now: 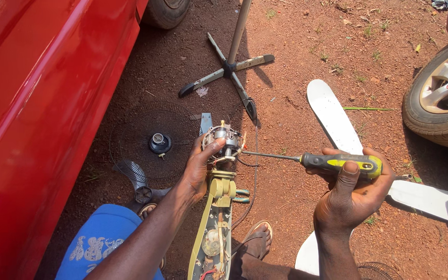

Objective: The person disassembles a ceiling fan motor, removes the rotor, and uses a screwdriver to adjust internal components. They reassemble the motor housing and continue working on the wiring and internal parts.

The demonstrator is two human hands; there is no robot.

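At fan motor (223,139), screwdriver (333,162) tip

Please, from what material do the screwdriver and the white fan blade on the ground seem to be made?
The yellow-and-black screwdriver in the right hand seems to have a thin bare steel shaft, grey with a dull shine, and a moulded plastic or rubber handle with a matt look. The wide white fan blade looks like smooth plastic, or perhaps painted metal; its even surface leaves that open.

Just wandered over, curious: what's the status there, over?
Left hand grips fan motor atop open housing. Right hand holds screwdriver, tip at motor. Fan guard and stand base lie clear beyond.
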